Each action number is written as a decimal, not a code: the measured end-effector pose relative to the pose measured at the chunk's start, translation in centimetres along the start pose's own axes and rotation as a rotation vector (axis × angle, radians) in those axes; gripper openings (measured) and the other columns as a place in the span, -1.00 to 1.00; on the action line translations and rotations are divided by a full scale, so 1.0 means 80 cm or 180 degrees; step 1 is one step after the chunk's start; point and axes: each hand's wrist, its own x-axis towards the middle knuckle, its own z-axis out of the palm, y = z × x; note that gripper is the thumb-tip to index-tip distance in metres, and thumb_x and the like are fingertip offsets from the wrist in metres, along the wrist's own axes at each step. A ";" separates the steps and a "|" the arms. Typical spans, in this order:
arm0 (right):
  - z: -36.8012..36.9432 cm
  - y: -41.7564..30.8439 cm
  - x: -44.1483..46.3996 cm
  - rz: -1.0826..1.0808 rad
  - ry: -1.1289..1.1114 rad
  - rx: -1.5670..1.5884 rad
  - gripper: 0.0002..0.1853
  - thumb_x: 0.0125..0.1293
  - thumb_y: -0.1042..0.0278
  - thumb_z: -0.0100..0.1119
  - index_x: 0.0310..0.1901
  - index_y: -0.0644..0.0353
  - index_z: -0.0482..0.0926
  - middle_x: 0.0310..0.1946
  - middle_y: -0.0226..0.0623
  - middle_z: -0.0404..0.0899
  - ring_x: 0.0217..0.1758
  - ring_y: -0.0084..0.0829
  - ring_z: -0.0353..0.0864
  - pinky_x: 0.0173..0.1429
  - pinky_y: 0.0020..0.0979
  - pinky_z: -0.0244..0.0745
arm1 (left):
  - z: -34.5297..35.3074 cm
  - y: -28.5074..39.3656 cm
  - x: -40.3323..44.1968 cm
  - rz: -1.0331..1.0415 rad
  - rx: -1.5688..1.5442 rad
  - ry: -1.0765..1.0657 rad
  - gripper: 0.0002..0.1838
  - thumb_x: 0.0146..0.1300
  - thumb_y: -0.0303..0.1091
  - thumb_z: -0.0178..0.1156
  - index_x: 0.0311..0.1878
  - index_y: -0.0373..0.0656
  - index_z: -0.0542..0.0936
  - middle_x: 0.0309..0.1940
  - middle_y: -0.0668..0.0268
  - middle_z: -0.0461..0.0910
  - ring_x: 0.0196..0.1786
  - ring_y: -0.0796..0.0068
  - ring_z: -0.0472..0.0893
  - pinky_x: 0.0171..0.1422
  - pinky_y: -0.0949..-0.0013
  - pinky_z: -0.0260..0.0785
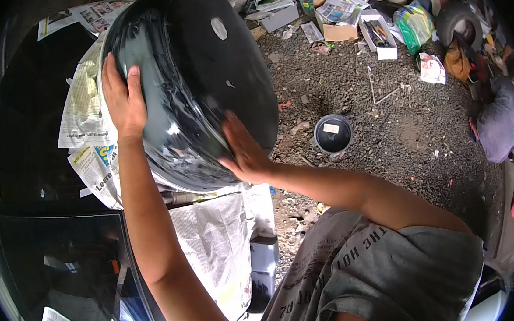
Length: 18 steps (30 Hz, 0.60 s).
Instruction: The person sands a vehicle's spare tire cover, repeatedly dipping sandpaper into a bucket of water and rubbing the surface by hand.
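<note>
A large, curved, glossy black panel (171, 128), which looks like a car bumper, fills the upper middle of the head view. Its surface carries a dull greyish-green patch along the left and shiny, wet-looking streaks lower down. My left hand (125, 102) lies along the panel's left edge, fingers stretched upward and thumb apart. Against the lower right of the glossy band rests my right hand (246, 152), its fingers extended over the surface. Nothing shows in either hand, though the right palm is hidden. Newspaper sheets (87, 117) spread out behind and below the panel.
On the gravel to the right stands a dark round bucket (333, 135) with a pale square piece in it. Dark car glass (64, 257) lies at left. Farther back are a white box of tools (379, 37), a tyre (458, 25) and a green plastic bag (414, 26).
</note>
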 end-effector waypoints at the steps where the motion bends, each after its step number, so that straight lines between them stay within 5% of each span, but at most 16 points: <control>1: 0.009 0.015 -0.052 0.0080 -0.0229 -0.0053 0.02 0.41 0.05 0.19 0.58 0.22 -0.34 0.59 0.20 -0.40 0.66 0.15 -0.33 0.67 -0.03 -0.17 | -0.001 0.001 -0.001 -0.0007 0.0051 -0.0048 -0.31 0.49 0.02 0.00 0.48 -0.29 0.23 0.45 -0.09 0.23 0.50 -0.09 0.19 0.59 0.09 -0.01; 2: 0.008 0.023 -0.102 0.0400 -0.0686 -0.0040 0.05 0.40 0.05 0.20 0.58 0.13 -0.40 0.59 0.18 -0.45 0.67 0.14 -0.35 0.67 -0.03 -0.17 | -0.001 0.001 0.001 -0.0020 0.0061 -0.0041 -0.31 0.49 0.02 0.00 0.48 -0.30 0.23 0.45 -0.09 0.22 0.50 -0.09 0.19 0.59 0.09 -0.01; 5: 0.005 0.023 -0.092 0.0229 -0.0575 0.0041 0.03 0.41 0.04 0.18 0.58 0.16 -0.39 0.59 0.19 -0.42 0.66 0.15 -0.36 0.66 -0.02 -0.17 | 0.001 0.001 0.001 -0.0022 0.0086 -0.0098 -0.30 0.48 0.01 0.01 0.48 -0.32 0.23 0.45 -0.10 0.22 0.50 -0.10 0.19 0.59 0.09 -0.01; 8: -0.031 -0.021 0.075 -0.0309 -0.0055 0.0092 -0.17 0.42 0.07 0.14 0.49 0.43 0.00 0.54 0.27 -0.15 0.63 0.19 -0.18 0.65 -0.02 -0.13 | 0.003 -0.003 0.002 -0.0017 0.0171 -0.0144 -0.31 0.48 0.00 0.01 0.47 -0.33 0.23 0.44 -0.11 0.23 0.50 -0.11 0.19 0.59 0.09 -0.01; 10: -0.042 -0.034 0.135 -0.0493 -0.0005 -0.0205 -0.16 0.41 0.06 0.13 0.48 0.46 0.00 0.54 0.29 -0.14 0.63 0.19 -0.17 0.65 -0.01 -0.13 | 0.003 -0.004 0.001 -0.0052 0.0121 -0.0182 -0.30 0.48 0.00 0.02 0.47 -0.33 0.23 0.44 -0.11 0.23 0.50 -0.10 0.20 0.59 0.09 -0.01; 14: -0.005 -0.011 0.022 -0.0374 0.0080 0.0175 -0.09 0.42 0.02 0.15 0.54 0.32 -0.14 0.55 0.27 -0.21 0.63 0.19 -0.19 0.67 -0.02 -0.16 | 0.006 -0.009 0.004 -0.0086 0.0036 -0.0215 -0.30 0.48 0.00 0.01 0.49 -0.31 0.22 0.46 -0.11 0.23 0.51 -0.09 0.19 0.59 0.11 -0.01; 16: 0.025 0.016 -0.090 0.0229 -0.0359 0.0121 0.04 0.43 0.04 0.14 0.58 0.11 -0.47 0.60 0.13 -0.48 0.68 0.05 -0.42 0.69 -0.10 -0.28 | 0.005 -0.010 0.004 -0.0119 0.0064 -0.0267 -0.30 0.49 0.00 0.00 0.50 -0.30 0.21 0.46 -0.11 0.22 0.51 -0.09 0.19 0.59 0.11 -0.02; 18: 0.009 0.028 -0.155 0.0867 -0.1009 0.0109 -0.01 0.46 0.05 0.08 0.58 0.14 -0.45 0.60 0.07 -0.55 0.69 -0.07 -0.52 0.69 -0.15 -0.30 | 0.004 -0.009 0.001 -0.0173 0.0128 -0.0306 -0.30 0.49 0.02 -0.02 0.50 -0.29 0.21 0.47 -0.11 0.22 0.52 -0.08 0.18 0.60 0.10 -0.03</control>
